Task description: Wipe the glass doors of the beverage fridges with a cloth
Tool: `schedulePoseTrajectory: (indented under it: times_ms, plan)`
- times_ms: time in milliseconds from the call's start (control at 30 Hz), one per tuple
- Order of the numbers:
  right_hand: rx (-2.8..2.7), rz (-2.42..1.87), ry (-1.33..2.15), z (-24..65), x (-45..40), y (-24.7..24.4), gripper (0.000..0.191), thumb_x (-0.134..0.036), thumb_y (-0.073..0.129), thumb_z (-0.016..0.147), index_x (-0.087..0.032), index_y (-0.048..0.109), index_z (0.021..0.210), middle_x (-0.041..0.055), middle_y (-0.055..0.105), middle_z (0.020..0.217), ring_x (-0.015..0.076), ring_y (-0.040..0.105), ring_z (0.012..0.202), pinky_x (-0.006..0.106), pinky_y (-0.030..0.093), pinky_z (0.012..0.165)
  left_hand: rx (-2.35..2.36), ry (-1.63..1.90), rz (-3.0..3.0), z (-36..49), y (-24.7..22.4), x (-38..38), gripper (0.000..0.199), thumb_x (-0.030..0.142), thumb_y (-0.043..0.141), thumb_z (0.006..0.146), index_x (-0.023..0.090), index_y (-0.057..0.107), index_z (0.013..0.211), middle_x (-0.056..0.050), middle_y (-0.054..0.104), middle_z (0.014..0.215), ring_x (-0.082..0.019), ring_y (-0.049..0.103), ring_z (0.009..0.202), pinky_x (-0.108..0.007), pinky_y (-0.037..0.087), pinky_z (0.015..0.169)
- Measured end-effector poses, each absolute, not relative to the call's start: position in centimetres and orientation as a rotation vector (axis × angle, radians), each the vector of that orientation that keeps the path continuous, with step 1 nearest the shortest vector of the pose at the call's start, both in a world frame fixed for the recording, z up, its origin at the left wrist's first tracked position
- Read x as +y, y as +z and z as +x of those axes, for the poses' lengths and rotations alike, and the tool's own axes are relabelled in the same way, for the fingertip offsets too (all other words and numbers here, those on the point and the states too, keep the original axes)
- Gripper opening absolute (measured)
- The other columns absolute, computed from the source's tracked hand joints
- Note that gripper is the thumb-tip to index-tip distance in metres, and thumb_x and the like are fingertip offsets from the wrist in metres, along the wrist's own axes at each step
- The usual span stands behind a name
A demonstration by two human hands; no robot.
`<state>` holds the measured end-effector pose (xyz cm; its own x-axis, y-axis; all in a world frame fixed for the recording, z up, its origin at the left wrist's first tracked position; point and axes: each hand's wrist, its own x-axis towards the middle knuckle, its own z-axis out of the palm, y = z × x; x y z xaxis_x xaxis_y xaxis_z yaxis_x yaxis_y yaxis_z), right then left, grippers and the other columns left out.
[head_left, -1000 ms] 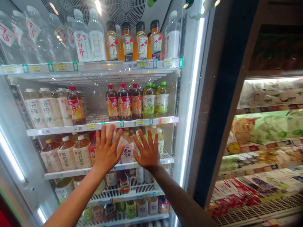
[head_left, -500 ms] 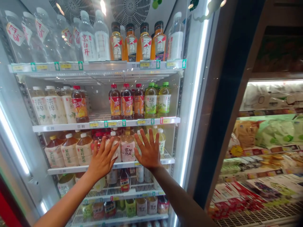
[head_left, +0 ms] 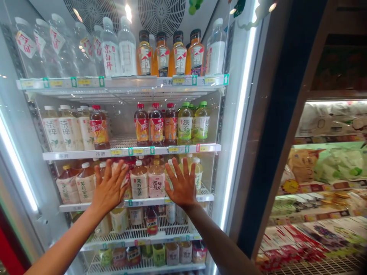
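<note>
Both arms reach forward to the glass of a lit drinks fridge. My left hand (head_left: 109,188) has its fingers spread and seems to hold nothing; something pale shows by its fingertips, perhaps a wipe or a bottle behind. With fingers fanned out, my right hand (head_left: 182,184) hides part of the third row. Between the hands, behind the glass, stand a white-capped tea bottle (head_left: 139,182) and a pink-labelled bottle (head_left: 156,183). Left of my left hand is another tea bottle (head_left: 85,184). Whether either palm touches the glass I cannot tell.
Higher shelves hold clear water bottles (head_left: 110,51), amber bottles (head_left: 179,57), red-capped tea bottles (head_left: 156,126) and green-capped ones (head_left: 185,124). A bright light strip (head_left: 240,99) runs down the right side. Beyond a dark frame (head_left: 282,99), another case holds packaged goods (head_left: 338,166).
My left hand has slid to the left, away from my right hand, uncovering the white-capped tea bottle. My right hand keeps nearly the same place. The view has shifted slightly.
</note>
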<state>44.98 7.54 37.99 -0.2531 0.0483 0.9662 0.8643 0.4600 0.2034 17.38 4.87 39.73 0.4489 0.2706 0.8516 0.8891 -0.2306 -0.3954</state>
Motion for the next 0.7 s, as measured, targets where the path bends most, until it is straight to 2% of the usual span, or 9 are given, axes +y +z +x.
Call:
schedulePoseTrajectory:
  times_ms: [133,267,467,600,700]
  plan:
    - [-1.65,-0.81,-0.958,45.1,7.6,37.9,0.084,-0.031,0.059,0.094,-0.025,0.016,0.165,0.0019,0.011,0.173,0.0368,0.006,0.16,0.067,0.013,0.128,-0.974,-0.786,-1.759,19.4,39.8,5.2,0.085,0.039,0.055,0.095,0.025,0.007,0.164,-0.002,0.017,0.17,-0.031,-0.009,0.159,-0.061,-0.011,0.128]
    - [-1.656,-0.823,-0.943,45.0,7.6,37.8,0.083,-0.03,0.06,0.092,-0.026,0.02,0.165,0.0038,0.017,0.172,0.037,0.007,0.16,0.068,0.014,0.127,-0.893,-0.689,-1.829,18.9,39.6,5.0,0.083,0.039,0.055,0.095,0.028,0.01,0.164,-0.001,0.027,0.168,-0.026,-0.002,0.16,-0.056,-0.009,0.13]
    - [-1.638,-0.808,-0.945,45.0,7.6,37.7,0.083,-0.029,0.061,0.092,-0.029,0.021,0.164,0.0022,0.015,0.173,0.0367,0.008,0.16,0.068,0.014,0.127,-1.001,-0.86,-1.731,18.6,42.6,5.3,0.084,0.043,0.053,0.096,0.025,0.007,0.165,-0.003,0.015,0.172,-0.029,-0.017,0.158,-0.062,-0.016,0.126]
    - [-1.661,-0.778,-0.937,45.4,7.5,37.8,0.078,-0.029,0.065,0.092,-0.034,0.03,0.161,0.0003,0.011,0.174,0.0367,0.01,0.16,0.067,0.014,0.127,-0.83,-0.637,-1.85,20.2,40.8,5.2,0.08,0.043,0.054,0.096,0.029,0.013,0.164,0.003,0.022,0.17,-0.026,-0.006,0.16,-0.056,-0.012,0.13]
    - [-1.662,-0.771,-0.921,45.3,7.3,37.9,0.072,-0.03,0.066,0.092,-0.035,0.038,0.158,0.0006,0.012,0.174,0.0379,0.01,0.159,0.069,0.011,0.127,-0.876,-0.666,-1.821,17.6,41.3,4.8,0.079,0.038,0.053,0.096,0.03,0.013,0.164,0.004,0.023,0.169,-0.027,-0.006,0.16,-0.058,-0.012,0.129]
